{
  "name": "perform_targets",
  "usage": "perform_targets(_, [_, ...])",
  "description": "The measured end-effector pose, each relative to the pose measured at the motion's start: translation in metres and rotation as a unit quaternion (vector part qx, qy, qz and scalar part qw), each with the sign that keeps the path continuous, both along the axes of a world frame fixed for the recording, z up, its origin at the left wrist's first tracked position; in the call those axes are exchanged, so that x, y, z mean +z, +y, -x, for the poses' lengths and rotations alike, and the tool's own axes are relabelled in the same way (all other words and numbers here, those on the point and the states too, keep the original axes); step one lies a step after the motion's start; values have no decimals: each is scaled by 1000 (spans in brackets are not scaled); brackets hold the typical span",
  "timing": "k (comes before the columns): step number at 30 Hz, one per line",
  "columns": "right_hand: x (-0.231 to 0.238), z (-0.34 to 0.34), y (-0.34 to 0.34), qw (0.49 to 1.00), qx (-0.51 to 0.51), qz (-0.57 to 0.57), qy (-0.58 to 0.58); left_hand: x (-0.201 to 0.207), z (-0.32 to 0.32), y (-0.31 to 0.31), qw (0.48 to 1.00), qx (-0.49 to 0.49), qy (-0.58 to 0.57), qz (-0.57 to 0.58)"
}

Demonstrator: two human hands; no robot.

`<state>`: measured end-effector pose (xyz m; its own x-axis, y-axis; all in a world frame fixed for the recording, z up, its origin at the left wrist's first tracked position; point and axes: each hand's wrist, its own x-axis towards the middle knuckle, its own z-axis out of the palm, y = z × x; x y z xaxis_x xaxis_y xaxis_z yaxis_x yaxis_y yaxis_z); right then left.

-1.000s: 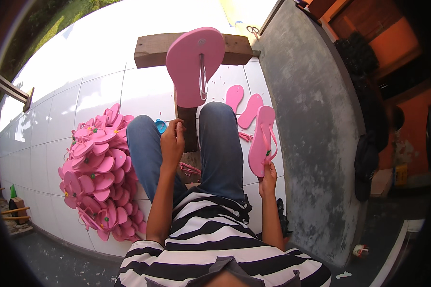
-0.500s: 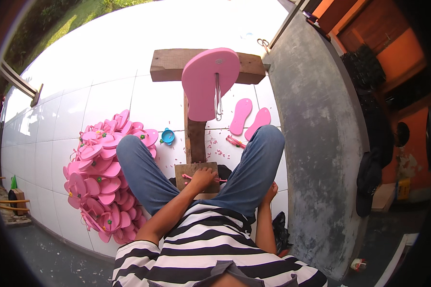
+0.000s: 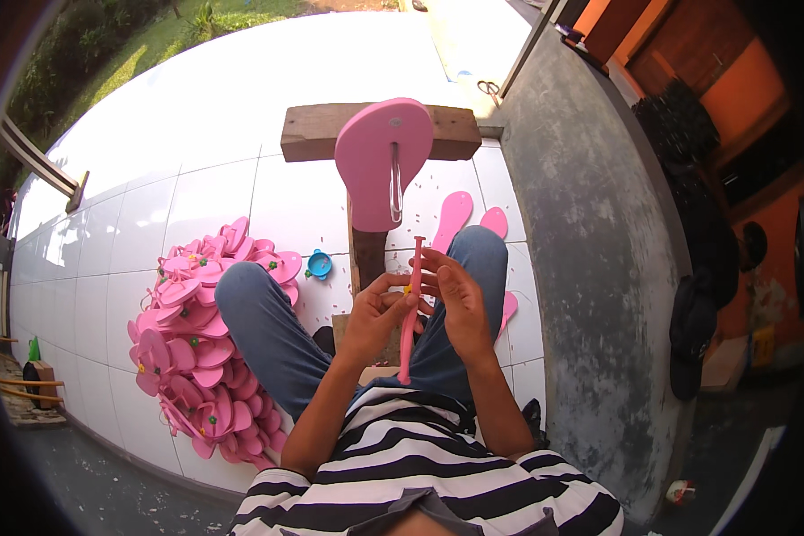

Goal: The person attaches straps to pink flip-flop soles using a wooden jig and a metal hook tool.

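A pink flip-flop strap [image 3: 406, 344] stands upright between my hands, over my lap, with a small yellow piece partly hidden by the fingers. My left hand [image 3: 375, 320] is closed on its middle, thumb and fingers pinching it. Beside it, my right hand [image 3: 463, 308] has its fingers apart and bent toward the strap, fingertips touching or very close to it. In front of me, a pink flip-flop sole [image 3: 371, 165] rests against a wooden stand [image 3: 317, 129]; a looped metal wire tool [image 3: 396, 183] sticks out of the sole.
A large heap of pink flip-flops [image 3: 192, 335] lies at the left. A blue cup [image 3: 319, 263] stands near my left knee. Loose pink soles [image 3: 453, 219] lie beyond my right knee, with pink scraps around. Scissors [image 3: 489, 89] lie by the grey ledge [image 3: 590, 268].
My left hand has lifted the strap off the small board between my legs. The right hand has come up from beside my right thigh to the strap. My knees have shifted slightly.
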<state>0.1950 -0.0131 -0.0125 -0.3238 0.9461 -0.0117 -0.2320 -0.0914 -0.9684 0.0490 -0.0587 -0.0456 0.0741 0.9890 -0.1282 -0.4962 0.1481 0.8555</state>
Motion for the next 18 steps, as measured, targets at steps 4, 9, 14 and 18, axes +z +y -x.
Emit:
perform_targets(4, [14, 20, -1, 999, 2, -49, -2, -6, -16, -4, 995, 64, 60, -46])
perform_targets(9, [35, 23, 18, 998, -16, -67, 6, 15, -1, 10, 950, 130, 250, -135])
perform_targets(14, [66, 24, 35, 992, 55, -111, -11, 73, 55, 50, 820, 276, 408, -292])
perform_targets(18, [65, 24, 46, 981, 97, -160, -44, 127, 75, 96, 682, 353, 499, -403])
